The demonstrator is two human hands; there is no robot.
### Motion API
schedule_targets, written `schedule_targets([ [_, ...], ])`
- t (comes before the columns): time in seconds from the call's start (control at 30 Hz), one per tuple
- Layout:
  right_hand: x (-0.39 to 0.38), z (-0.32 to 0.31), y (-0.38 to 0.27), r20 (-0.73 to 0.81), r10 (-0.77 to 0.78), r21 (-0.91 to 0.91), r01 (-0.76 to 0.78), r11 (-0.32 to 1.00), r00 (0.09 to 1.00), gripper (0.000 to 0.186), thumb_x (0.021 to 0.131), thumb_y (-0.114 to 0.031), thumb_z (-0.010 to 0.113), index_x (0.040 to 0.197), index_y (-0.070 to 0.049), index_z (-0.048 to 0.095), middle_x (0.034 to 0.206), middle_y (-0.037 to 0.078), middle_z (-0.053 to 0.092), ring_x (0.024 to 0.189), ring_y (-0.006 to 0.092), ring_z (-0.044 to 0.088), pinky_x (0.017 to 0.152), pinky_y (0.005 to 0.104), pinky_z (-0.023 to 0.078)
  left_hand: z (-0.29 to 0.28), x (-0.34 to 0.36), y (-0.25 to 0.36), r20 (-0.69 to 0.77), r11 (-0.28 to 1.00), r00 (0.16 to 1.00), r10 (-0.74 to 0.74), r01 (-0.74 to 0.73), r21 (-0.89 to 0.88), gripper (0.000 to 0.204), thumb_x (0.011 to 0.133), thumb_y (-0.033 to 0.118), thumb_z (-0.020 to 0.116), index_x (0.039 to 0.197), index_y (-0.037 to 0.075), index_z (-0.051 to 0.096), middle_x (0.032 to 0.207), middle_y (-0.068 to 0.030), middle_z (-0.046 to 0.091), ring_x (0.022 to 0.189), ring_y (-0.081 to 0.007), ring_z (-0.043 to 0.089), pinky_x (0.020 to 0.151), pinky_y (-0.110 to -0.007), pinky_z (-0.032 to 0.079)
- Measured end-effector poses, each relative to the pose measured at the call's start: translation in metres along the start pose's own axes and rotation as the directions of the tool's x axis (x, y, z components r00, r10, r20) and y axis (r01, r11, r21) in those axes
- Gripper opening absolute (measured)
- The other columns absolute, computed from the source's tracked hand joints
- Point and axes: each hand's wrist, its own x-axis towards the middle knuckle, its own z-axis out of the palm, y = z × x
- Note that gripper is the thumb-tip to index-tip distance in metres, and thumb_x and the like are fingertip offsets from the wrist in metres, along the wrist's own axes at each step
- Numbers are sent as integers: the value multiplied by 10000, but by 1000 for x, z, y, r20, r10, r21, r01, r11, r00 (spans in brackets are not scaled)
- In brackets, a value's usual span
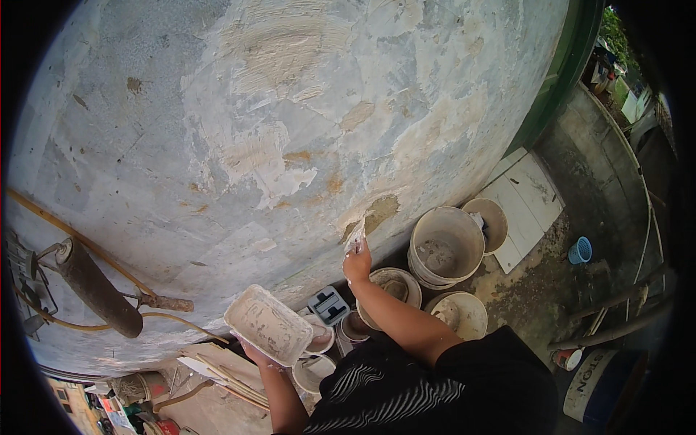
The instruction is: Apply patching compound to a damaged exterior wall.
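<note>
Right hand (pixel 357 265) pinches a thin, probably stiff putty knife (pixel 356 238), blade above the grip against the wall (pixel 217 109). Left hand (pixel 254 353) cups a light, putty-smeared tray (pixel 267 324) from below, fingers gripping its near edge.

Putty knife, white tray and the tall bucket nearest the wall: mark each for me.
putty knife (pixel 355 237), head view, on the blade against the wall.
white tray (pixel 267 324), head view, on its smeared inside.
tall bucket (pixel 444 250), head view, on its inner wall.

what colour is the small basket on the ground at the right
Blue basket, seen in the head view, on the concrete floor.
</note>
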Motion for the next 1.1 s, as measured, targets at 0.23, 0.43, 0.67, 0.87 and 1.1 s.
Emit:
schedule_targets([
  [0.23, -28, 29, -59, 58, 293, 125, -298, 946, 954, 471, 868, -48, 498, 1330, 19, 436, 1029, 278, 634, 964, 388, 631, 808, 405, 485, -10, 10, 8, -135, 999, 990, -33, 30, -24, 505, 967, 447, 337, 1302, 97, 478, 1186, -99, 596, 1008, -301, 613, 841, -435, 531],
  [0.43, -34, 46, -40, -100, 17, -68, -24, 997, 995, 501, 823, -46, 520, 1317, 12, 462, 1006, 298, 624, 950, 435, 608, 798, 441, 481, -24, 14, 12, -41, 997, 996, -79, 78, -21, 508, 973, 445, 329, 1299, 85, 480, 1196, -105, 593, 1021, -302, 607, 853, -441, 524],
  [0.67, -43, 61, -49, -184, 56, -19, -61, 998, 981, 411, 800, -49, 519, 1201, 39, 522, 997, 286, 626, 965, 438, 600, 813, 435, 471, -24, 15, 24, 51, 994, 993, -105, 106, -9, 522, 979, 463, 290, 1331, 110, 446, 1248, -99, 556, 1075, -296, 581, 898, -443, 500],
  [0.87, -41, 64, -48, -205, 70, -20, -76, 997, 976, 445, 790, -63, 533, 1220, 48, 512, 1012, 298, 619, 973, 440, 596, 832, 433, 469, -51, 25, 25, 92, 995, 992, -85, 79, 57, 517, 978, 456, 295, 1322, 102, 451, 1238, -105, 562, 1063, -296, 591, 885, -427, 515],
  [1.1, -89, 81, -61, -29, 82, -14, -82, 997, 996, 510, 789, -84, 578, 1260, 83, 479, 1032, 323, 611, 998, 449, 589, 875, 436, 471, -40, 20, 26, 60, 996, 995, -82, 79, 50, 523, 977, 453, 291, 1333, 102, 445, 1260, -106, 552, 1062, -298, 597, 875, -432, 522],
])
